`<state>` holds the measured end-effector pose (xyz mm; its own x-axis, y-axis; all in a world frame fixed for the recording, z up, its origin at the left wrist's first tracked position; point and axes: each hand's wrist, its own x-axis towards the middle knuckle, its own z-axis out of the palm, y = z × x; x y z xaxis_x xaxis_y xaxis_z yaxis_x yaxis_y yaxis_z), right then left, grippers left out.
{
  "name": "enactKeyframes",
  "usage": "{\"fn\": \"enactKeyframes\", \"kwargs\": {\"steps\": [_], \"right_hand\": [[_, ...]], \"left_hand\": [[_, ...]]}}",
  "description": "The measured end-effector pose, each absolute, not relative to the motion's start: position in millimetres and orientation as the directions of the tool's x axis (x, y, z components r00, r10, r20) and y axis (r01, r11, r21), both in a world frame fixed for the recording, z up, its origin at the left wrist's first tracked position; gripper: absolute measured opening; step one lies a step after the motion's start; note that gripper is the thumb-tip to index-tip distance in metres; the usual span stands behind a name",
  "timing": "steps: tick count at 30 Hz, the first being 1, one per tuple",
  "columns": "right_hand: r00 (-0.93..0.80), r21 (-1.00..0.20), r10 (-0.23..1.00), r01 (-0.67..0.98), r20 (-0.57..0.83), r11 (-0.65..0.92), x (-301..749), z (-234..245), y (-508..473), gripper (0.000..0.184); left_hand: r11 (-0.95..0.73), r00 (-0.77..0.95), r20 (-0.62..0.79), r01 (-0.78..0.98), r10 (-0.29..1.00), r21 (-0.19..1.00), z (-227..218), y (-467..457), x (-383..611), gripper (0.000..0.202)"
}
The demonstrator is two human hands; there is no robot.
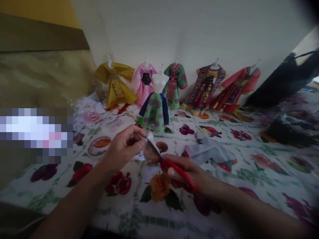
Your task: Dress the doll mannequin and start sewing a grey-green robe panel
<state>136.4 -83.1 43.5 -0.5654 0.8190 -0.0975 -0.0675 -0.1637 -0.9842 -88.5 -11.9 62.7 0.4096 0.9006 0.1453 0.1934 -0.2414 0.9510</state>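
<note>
**Home doll-dress craft corner**

Row of small mannequins (pixel 159 83) in doll dresses (pixel 116 84) lines the plain white wall (pixel 199 30) across frame centre. Floral cloth (pixel 261 172) covers the surface (pixel 149 220). Fabric scraps (pixel 209 151) centre right, trimmings pile (pixel 89 111) centre left. Red scissors (pixel 183 177) at a white scrap (pixel 151 137), lower centre. Looks like a domestic hand-sewing setup.

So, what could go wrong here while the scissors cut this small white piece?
1. The left hand pinches the white piece right beside the blades of the scissors; a fingertip could get nicked.
2. The piece is small and the light is dim, so the right hand may cut off line.
3. The doll form in the green skirt stands close behind the hands; a sudden move might tip it.
</note>
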Motion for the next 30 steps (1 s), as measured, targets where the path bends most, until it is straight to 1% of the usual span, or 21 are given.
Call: {"fn": "enactKeyframes", "kwargs": {"steps": [4,9,14,19,23,25,30], "right_hand": [[-0.562,-0.981,0.822,-0.088,-0.094,-0.172,133,45,-86,0.04],[-0.513,-0.969,0.846,-0.097,-0.147,-0.227,127,45,-90,0.046],[-0.476,-0.974,0.872,-0.117,-0.116,-0.193,124,37,-89,0.044],[-0.508,-0.967,0.852,-0.132,-0.123,-0.218,121,30,-89,0.041],[-0.551,-0.953,0.825,-0.167,-0.123,-0.253,116,28,-90,0.04],[-0.555,-0.952,0.821,-0.158,-0.133,-0.261,115,29,-91,0.04],[-0.472,-0.956,0.859,-0.1,-0.2,-0.278,120,36,-95,0.045]], "left_hand": [[-0.262,0.401,0.166,0.198,0.901,0.945,63,-12,-88,0.013],[-0.253,0.401,0.156,0.201,0.903,0.946,62,-12,-88,0.014],[-0.246,0.395,0.145,0.22,0.907,0.944,61,-11,-89,0.017],[-0.256,0.381,0.122,0.325,0.917,0.91,63,-11,-91,0.02],[-0.295,0.368,0.153,0.367,0.917,0.882,66,-9,-92,0.021],[-0.314,0.364,0.174,0.37,0.915,0.874,68,-8,-93,0.022],[-0.321,0.309,0.205,0.393,0.929,0.861,69,-2,-99,0.017]]}}
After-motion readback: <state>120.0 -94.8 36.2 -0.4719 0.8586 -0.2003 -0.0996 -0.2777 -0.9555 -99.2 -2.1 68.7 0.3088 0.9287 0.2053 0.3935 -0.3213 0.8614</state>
